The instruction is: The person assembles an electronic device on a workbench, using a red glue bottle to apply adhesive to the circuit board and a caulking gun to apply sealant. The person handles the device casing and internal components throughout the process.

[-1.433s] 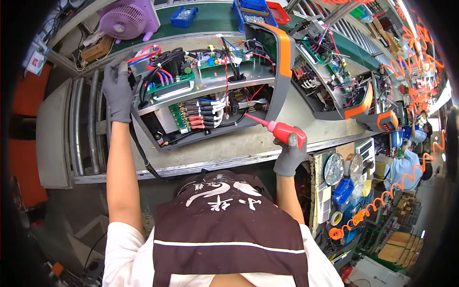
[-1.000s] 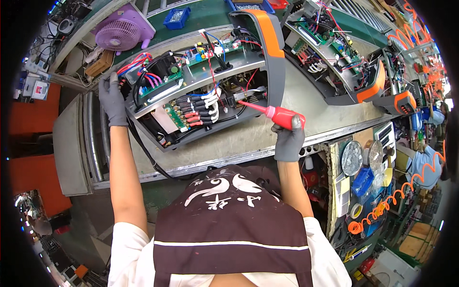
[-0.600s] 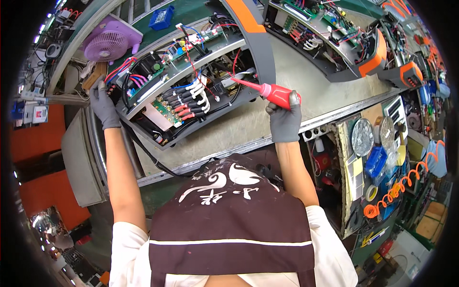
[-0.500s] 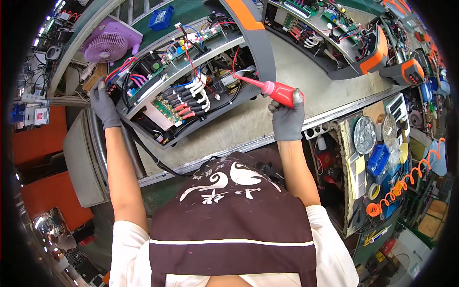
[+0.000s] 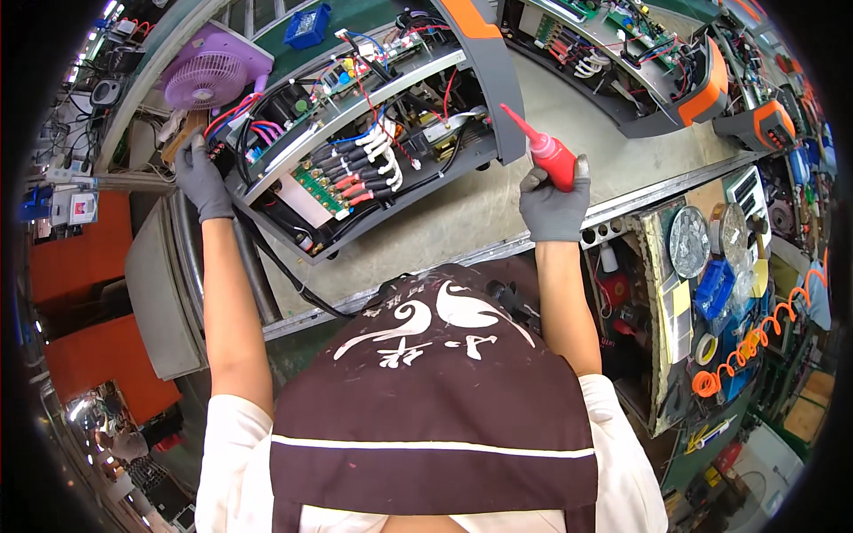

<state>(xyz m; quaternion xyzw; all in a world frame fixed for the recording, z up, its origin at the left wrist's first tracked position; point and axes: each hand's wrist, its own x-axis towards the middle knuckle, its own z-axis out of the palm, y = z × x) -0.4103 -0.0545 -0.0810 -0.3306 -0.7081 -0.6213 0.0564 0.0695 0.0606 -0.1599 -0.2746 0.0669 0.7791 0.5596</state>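
Observation:
My right hand (image 5: 555,209), in a grey glove, is closed round a red squeeze bottle (image 5: 555,162) with a long pointed nozzle. The nozzle points up and to the left, just right of the orange and grey front panel (image 5: 496,84) of an open machine (image 5: 302,235), apart from it. Inside that machine are a green circuit board, red and black sleeved leads, white cable ends and loose wires. At its left end, beside the red, blue and purple cables (image 5: 238,120), my gloved left hand (image 5: 204,185) grips the machine's edge with bent fingers; the fingertips are partly hidden.
A purple fan (image 5: 206,80) and a blue bin (image 5: 307,27) stand behind the machine. Further right along the metal bench (image 5: 586,133) is another opened machine (image 5: 613,67). A side board with tape rolls (image 5: 689,242), a blue tray (image 5: 713,289) and a coiled orange hose (image 5: 746,355) lies right.
My right hand has drawn the bottle rightward, so its nozzle has left the machine's wiring and tilts more upright. My left hand stays at the machine's left end. The view has shifted slightly.

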